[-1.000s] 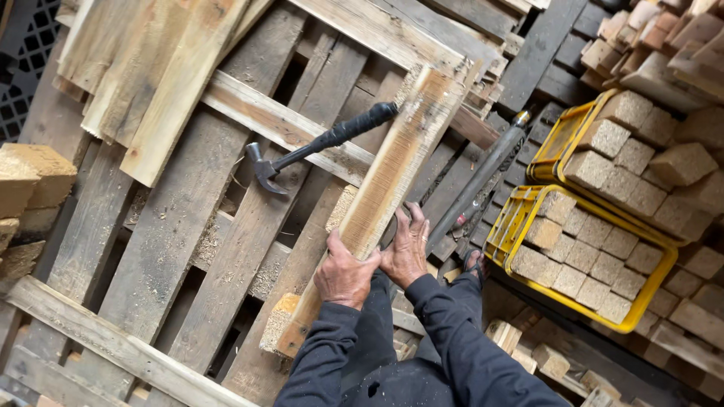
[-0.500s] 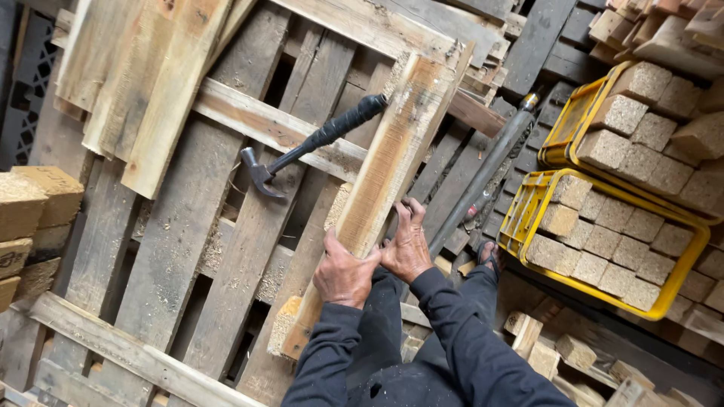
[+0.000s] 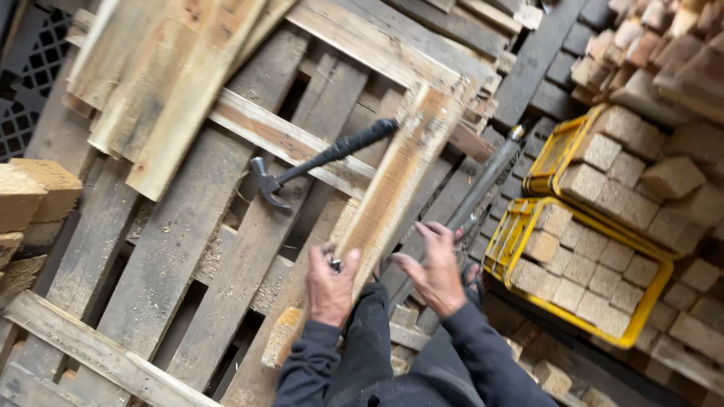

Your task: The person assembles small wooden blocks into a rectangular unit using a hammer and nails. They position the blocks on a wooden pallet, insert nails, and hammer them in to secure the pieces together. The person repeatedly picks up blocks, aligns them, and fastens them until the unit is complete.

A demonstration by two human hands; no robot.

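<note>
Weathered pallet (image 3: pixel 188 264) underlies all. My left hand (image 3: pixel 330 285) grips the plank (image 3: pixel 392 188), which slants toward 1 o'clock; my right hand (image 3: pixel 436 270) lies spread against its edge. Hammer (image 3: pixel 317 162) rests at 11 o'clock.

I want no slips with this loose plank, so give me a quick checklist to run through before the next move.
1. Left hand grips the plank: ok, fingers wrap its left edge.
2. Right hand grips the plank: not ok, it is open beside the right edge.
3. Hammer clear of the hands: ok, it lies on the pallet up and left.
4. Metal bar out of the way: not ok, it lies close by the right hand.
5. Nails in the plank: cannot tell.
6. Yellow crates of wood blocks clear: ok, off to the right.
</note>
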